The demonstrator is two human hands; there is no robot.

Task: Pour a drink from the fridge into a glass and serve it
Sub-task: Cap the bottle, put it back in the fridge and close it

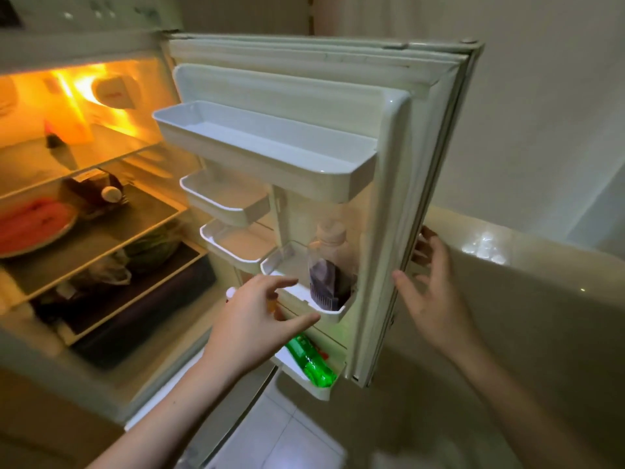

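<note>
Reaching left hand (260, 319) near bottle (329, 269)

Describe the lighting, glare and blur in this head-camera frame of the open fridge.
Head view: the fridge lamp blows out to orange glare, washing the top shelf; the watermelon half and lower shelves are soft and dim; the door edges bow from wide-angle distortion; the left hand and right hand are slightly motion-blurred; the dark drink bottle reads fairly clearly.

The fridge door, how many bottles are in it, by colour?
Dark bottle with a pale cap: 1
Green bottle: 1
Total: 2. Something orange shows behind the left hand, too hidden to name or count.
</note>
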